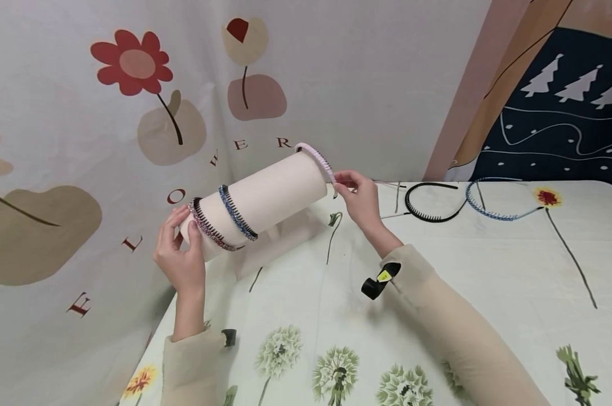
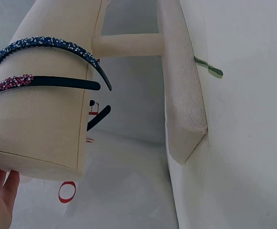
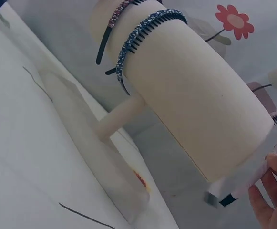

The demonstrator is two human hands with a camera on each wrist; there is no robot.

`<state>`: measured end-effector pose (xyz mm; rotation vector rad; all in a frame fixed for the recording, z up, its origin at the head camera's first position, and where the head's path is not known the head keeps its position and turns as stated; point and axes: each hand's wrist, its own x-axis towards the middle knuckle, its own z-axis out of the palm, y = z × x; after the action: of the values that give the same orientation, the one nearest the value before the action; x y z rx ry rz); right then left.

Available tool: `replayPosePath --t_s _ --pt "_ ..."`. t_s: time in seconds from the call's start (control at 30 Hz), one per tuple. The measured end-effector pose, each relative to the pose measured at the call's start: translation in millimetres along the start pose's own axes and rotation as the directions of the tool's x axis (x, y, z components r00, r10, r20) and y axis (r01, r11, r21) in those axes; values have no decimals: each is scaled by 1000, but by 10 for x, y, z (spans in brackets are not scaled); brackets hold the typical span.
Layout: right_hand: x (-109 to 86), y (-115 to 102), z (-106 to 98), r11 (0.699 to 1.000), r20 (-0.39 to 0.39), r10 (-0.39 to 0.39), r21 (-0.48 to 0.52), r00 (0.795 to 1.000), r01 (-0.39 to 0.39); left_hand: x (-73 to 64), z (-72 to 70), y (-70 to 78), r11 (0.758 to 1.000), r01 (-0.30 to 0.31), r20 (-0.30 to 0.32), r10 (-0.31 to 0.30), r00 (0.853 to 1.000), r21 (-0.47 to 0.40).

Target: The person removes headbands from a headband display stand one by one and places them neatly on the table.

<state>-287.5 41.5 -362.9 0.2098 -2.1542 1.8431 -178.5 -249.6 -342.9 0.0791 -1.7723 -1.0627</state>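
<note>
Red letters [image 1: 170, 197] reading "FLOWER" run one by one along the pale backdrop cloth [image 1: 362, 84].

The bare left hand [image 1: 181, 262] and bare right hand [image 1: 360, 202] emerge from 2 plain beige fabric sleeves [image 1: 468, 327]. A black, rounded device [image 1: 372, 288] with a bright yellow label [image 1: 384, 276] juts from the right cuff [image 1: 411, 264]; a small black block [image 1: 229, 338] shows at the left cuff [image 1: 194, 344].

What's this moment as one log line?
left hand: holds cream cylinder | right hand: holds pink headband | on cylinder: blue headband, reddish headband | on table: black headband, light blue headband
</note>
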Motion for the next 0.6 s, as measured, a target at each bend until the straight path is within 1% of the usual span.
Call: replayPosePath --t_s 0.17,0.37,0.6 --pt "50 34 -90 1000 -18 5 1 1000 -5 1 0 5 1000 -2 2 2 1000 10" --pt "57 73 -226 1000 -10 9 -8 1000 -9 0 -2 24 1000 5 3 -5 1000 5" --pt "21 143 -392 999 -14 -32 -21 999 32 -4 1 22 1000 6 5 -6 1000 -6"
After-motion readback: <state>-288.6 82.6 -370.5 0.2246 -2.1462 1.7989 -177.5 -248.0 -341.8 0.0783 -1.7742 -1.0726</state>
